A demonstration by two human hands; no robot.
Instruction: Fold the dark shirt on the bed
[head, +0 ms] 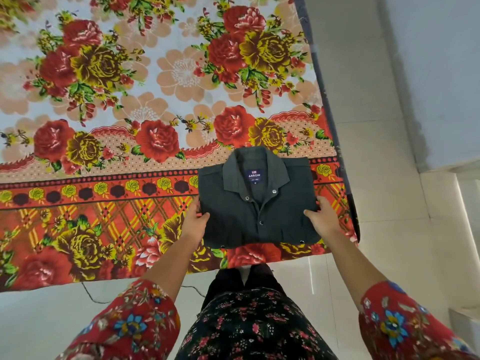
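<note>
Dark shirt sits folded square at the bed's near-right corner. Left hand and right hand pinch its side edges. Probably light and floppy, and the layers could slip: lift from under both sides.

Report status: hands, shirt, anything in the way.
The left hand and the right hand each grip a side edge of the dark shirt. Shirt folded square, collar up, on the floral bedsheet. Nothing on top of it.
</note>
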